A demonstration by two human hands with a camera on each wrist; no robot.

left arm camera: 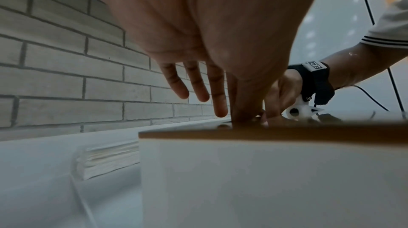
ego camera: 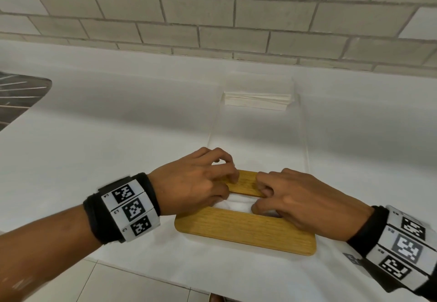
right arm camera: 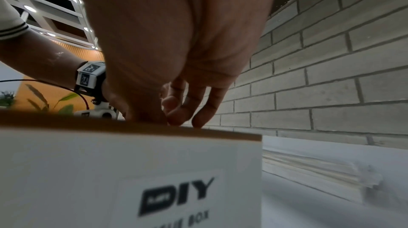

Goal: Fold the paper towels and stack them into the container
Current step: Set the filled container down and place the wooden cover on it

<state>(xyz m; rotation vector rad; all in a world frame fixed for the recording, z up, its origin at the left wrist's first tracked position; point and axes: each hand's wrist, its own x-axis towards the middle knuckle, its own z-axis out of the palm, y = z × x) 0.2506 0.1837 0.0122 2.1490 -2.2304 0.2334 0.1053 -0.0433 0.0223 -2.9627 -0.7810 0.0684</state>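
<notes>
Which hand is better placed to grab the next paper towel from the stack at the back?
Probably the right hand: the paper towel stack lies beyond it, toward its side of the wooden lid. The left hand would reach across.

A grey brick wall (ego camera: pixel 212 17) rises behind the white counter (ego camera: pixel 118 124).

A white surface (ego camera: pixel 118 136) runs back to a grey brick wall (ego camera: pixel 212 17). On it, directly under the left hand (ego camera: pixel 196 183) and the right hand (ego camera: pixel 290 197), stands a white box (right arm camera: pixel 132 170) with a wooden lid (ego camera: pixel 246 230) — beyond the hands, nearer the wall, a stack of white paper towels (ego camera: pixel 257 98) lies flat.
</notes>
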